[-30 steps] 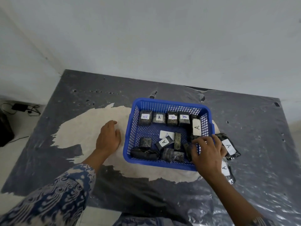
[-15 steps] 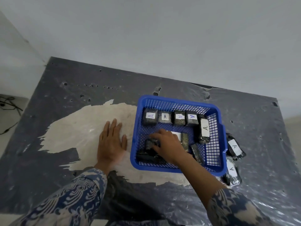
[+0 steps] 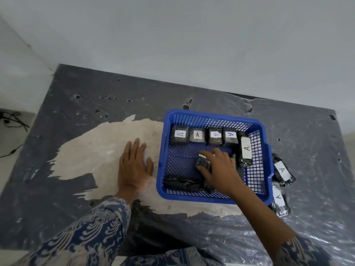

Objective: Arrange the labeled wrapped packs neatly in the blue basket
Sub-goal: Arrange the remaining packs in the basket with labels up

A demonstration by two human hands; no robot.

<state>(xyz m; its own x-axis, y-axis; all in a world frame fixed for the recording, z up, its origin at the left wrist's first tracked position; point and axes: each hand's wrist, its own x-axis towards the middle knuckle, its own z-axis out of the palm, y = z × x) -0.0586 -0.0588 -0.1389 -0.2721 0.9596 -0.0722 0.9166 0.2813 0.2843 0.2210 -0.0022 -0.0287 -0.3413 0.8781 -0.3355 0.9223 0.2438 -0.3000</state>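
I take the blue basket as my landmark. My right hand is inside it, near the middle of its floor, and my fingers are curled round a dark wrapped pack, index over its far edge and thumb under its near edge, so I judge it gripped, not just touched. Its label does not show; I cannot tell whether it faces down or my hand hides it.

My left hand lies flat on the surface just outside the basket's left wall, fingers straight and holding nothing.

Along the basket's far wall 4 packs stand side by side with their "A" labels up. A 5th labelled pack lies lengthwise by the right wall. Against the near wall a long dark pack lies label-hidden, with more dark packs partly under my palm. Outside the right wall, 2 labelled packs wait on the surface.

By my reading, I am sorting the loose ones inside: the back row is done and this pack should start a 2nd row. The next move calls for turning it until its label faces up, then setting it down square just in front of the leftmost pack of the back row, edges parallel to it. The near-wall packs and the 2 outside remain to be done.
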